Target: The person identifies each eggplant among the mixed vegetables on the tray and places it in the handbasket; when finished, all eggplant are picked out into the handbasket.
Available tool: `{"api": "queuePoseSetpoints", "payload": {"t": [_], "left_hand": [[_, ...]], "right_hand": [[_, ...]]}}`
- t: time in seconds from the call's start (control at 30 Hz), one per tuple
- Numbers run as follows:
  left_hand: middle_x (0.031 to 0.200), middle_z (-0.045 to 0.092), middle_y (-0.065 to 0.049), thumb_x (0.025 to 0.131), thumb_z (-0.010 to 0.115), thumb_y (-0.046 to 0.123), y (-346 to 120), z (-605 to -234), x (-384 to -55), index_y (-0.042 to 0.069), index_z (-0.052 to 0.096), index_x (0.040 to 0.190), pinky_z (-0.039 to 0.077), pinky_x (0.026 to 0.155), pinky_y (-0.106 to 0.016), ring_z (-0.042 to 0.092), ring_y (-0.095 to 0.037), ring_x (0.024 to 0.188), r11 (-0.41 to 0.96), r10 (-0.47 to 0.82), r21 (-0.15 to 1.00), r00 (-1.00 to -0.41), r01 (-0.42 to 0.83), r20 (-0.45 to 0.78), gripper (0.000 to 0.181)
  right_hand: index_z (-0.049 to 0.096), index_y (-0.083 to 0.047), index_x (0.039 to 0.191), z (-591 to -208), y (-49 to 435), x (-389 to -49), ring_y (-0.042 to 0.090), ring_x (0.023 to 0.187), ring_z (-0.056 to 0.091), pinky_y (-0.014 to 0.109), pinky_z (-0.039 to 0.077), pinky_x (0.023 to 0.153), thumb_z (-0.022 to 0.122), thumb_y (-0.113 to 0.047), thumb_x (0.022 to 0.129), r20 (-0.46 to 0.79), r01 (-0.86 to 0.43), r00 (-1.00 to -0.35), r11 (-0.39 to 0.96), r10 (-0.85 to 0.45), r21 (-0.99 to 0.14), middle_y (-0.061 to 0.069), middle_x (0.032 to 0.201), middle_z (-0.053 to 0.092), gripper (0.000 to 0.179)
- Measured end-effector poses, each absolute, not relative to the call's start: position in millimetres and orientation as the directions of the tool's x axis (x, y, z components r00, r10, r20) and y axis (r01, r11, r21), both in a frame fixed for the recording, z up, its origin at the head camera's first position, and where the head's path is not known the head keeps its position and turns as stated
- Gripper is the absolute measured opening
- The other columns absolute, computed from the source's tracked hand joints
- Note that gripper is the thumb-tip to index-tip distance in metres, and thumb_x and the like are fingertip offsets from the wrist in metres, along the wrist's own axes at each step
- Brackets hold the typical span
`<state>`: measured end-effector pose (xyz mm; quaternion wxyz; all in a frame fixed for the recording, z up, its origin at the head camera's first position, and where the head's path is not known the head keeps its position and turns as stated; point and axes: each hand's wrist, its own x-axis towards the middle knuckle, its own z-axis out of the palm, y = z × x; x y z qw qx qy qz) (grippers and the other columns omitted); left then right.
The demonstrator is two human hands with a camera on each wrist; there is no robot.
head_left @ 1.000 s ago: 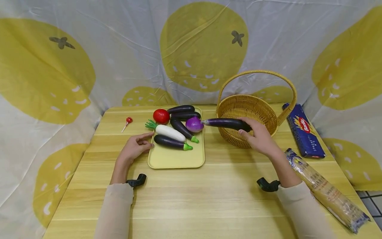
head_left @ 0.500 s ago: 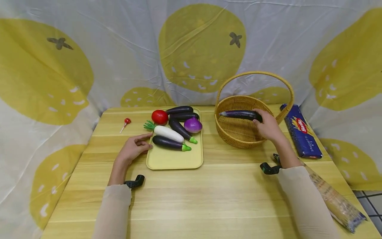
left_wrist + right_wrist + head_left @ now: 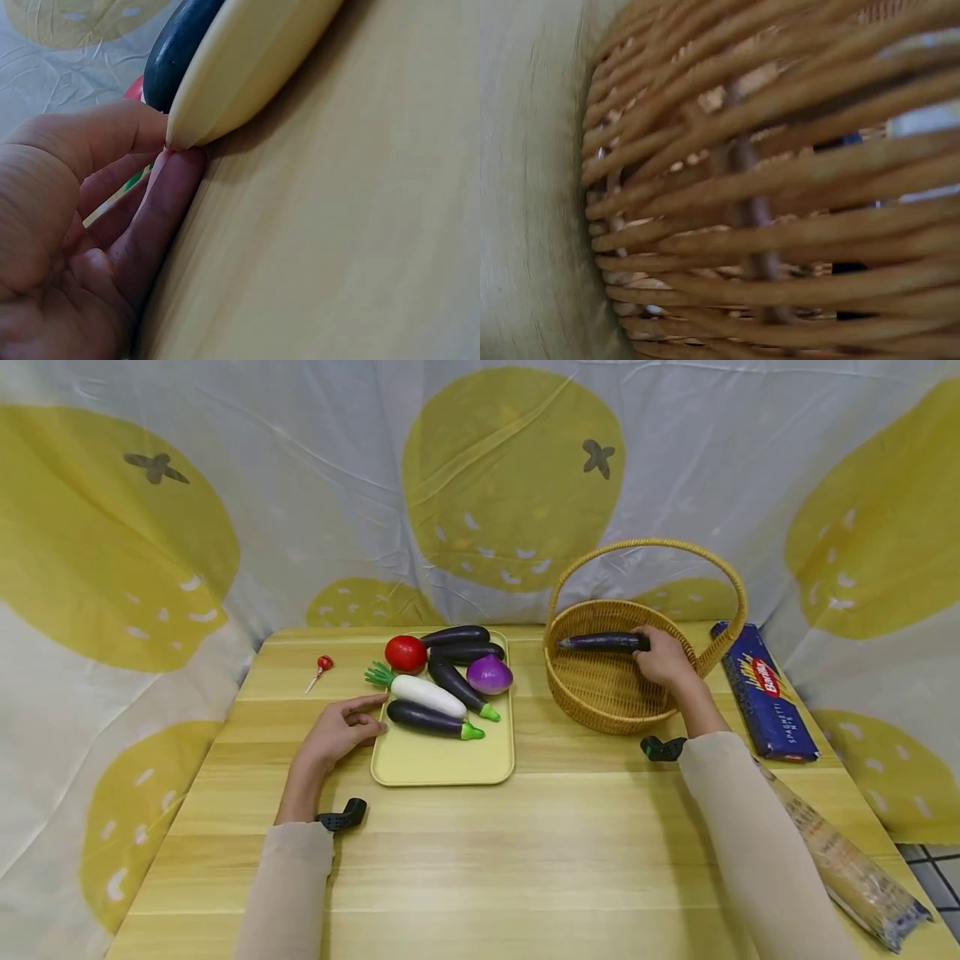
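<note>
Head view: eggplant [image 3: 603,642] — likely light, stiff — is being gripped at one end by right hand [image 3: 663,657], tray [image 3: 442,765] by left hand [image 3: 335,732].

The table [image 3: 480,860] bears tray [image 3: 442,764], basket [image 3: 607,722], lollipop [image 3: 324,662], box [image 3: 776,706] and packet [image 3: 847,860].

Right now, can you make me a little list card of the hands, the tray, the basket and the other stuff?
left hand: pinching the left edge of the yellow tray
right hand: gripping one end of a dark eggplant
on tray: four other eggplants, tomato, white radish, purple onion
inside basket: the gripped eggplant
left of tray: red lollipop
right of basket: blue spaghetti box
</note>
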<state>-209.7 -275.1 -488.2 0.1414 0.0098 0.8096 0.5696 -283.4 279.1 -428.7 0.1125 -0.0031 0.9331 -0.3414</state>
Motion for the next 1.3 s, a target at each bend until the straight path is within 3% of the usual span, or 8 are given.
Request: {"api": "queuePoseSetpoints", "payload": {"t": [0.07, 0.13, 0.27, 0.37, 0.57, 0.73, 0.97, 1.3], "left_hand": [[0.09, 0.073, -0.006, 0.093, 0.078, 0.012, -274.9, -489.0, -209.5, 0.014, 0.058, 0.148, 0.059, 0.072, -0.024, 0.065, -0.01, 0.078, 0.348, 0.177, 0.926, -0.96, -0.145, -0.216, 0.059], [0.089, 0.073, -0.005, 0.092, 0.078, 0.012, -274.8, -489.5, -209.4, 0.013, 0.058, 0.147, 0.06, 0.072, -0.024, 0.066, -0.01, 0.079, 0.345, 0.177, 0.927, -0.96, -0.144, -0.215, 0.058], [0.088, 0.072, -0.004, 0.092, 0.078, 0.011, -274.9, -490.5, -209.4, 0.013, 0.059, 0.147, 0.059, 0.073, -0.024, 0.065, -0.009, 0.079, 0.341, 0.178, 0.929, -0.961, -0.141, -0.212, 0.058], [0.088, 0.072, -0.005, 0.092, 0.078, 0.011, -275.3, -491.7, -209.0, 0.013, 0.059, 0.147, 0.059, 0.073, -0.024, 0.064, -0.009, 0.078, 0.341, 0.178, 0.929, -0.96, -0.145, -0.215, 0.058], [0.09, 0.072, -0.006, 0.092, 0.078, 0.013, -274.9, -492.6, -207.7, 0.014, 0.059, 0.147, 0.059, 0.073, -0.024, 0.064, -0.009, 0.078, 0.343, 0.174, 0.926, -0.958, -0.157, -0.227, 0.058], [0.092, 0.073, -0.007, 0.092, 0.079, 0.015, -274.9, -490.9, -208.1, 0.015, 0.058, 0.147, 0.06, 0.074, -0.024, 0.066, -0.009, 0.081, 0.345, 0.176, 0.927, -0.96, -0.145, -0.216, 0.058], [0.095, 0.075, -0.012, 0.092, 0.079, 0.016, -274.4, -490.0, -208.7, 0.014, 0.058, 0.147, 0.06, 0.075, -0.024, 0.068, -0.01, 0.086, 0.358, 0.186, 0.925, -0.961, -0.127, -0.204, 0.058], [0.092, 0.075, -0.008, 0.092, 0.079, 0.015, -275.9, -491.3, -208.1, 0.014, 0.059, 0.147, 0.06, 0.073, -0.025, 0.067, -0.01, 0.083, 0.367, 0.171, 0.922, -0.966, -0.119, -0.193, 0.058]], "right_hand": [[0.027, -0.003, 0.162, -430.8, 280.1, -285.5, 0.052, 0.129, 0.041, 0.054, 0.039, 0.086, 0.041, -0.01, 0.108, -0.235, 0.093, -0.969, 0.772, -0.075, -0.629, 0.03, 0.167, 0.019, 0.056], [0.029, -0.003, 0.161, -431.8, 280.4, -286.7, 0.052, 0.146, 0.027, 0.058, 0.039, 0.095, 0.041, -0.011, 0.109, -0.251, 0.106, -0.966, 0.781, -0.066, -0.615, 0.03, 0.166, 0.019, 0.055], [0.035, -0.001, 0.158, -432.3, 279.9, -288.0, 0.054, 0.149, 0.022, 0.067, 0.035, 0.112, 0.043, -0.013, 0.109, -0.234, 0.098, -0.97, 0.791, -0.059, -0.604, 0.031, 0.164, 0.025, 0.052], [0.036, -0.001, 0.157, -432.4, 279.9, -287.9, 0.054, 0.148, 0.025, 0.069, 0.032, 0.114, 0.046, -0.016, 0.109, -0.215, 0.078, -0.974, 0.794, -0.067, -0.602, 0.03, 0.163, 0.028, 0.052], [0.034, -0.003, 0.159, -431.1, 279.9, -281.8, 0.052, 0.147, 0.028, 0.069, 0.031, 0.115, 0.053, -0.029, 0.108, -0.182, 0.051, -0.98, 0.782, -0.081, -0.621, 0.027, 0.163, 0.031, 0.06], [0.038, -0.003, 0.157, -423.3, 277.5, -267.8, 0.05, 0.147, 0.031, 0.069, 0.032, 0.114, 0.059, -0.033, 0.105, -0.077, -0.015, -0.993, 0.756, -0.086, -0.654, 0.026, 0.161, 0.036, 0.064], [0.051, -0.004, 0.147, -411.1, 261.7, -234.1, 0.042, 0.131, 0.052, 0.059, 0.044, 0.107, 0.065, -0.035, 0.102, 0.069, -0.117, -0.993, 0.698, -0.096, -0.707, 0.023, 0.143, 0.055, 0.056], [0.062, -0.009, 0.137, -405.9, 214.5, -200.7, 0.033, 0.114, 0.064, 0.049, 0.052, 0.1, 0.071, -0.034, 0.099, 0.219, -0.271, -0.963, 0.596, -0.16, -0.756, 0.017, 0.127, 0.066, 0.046]]}}
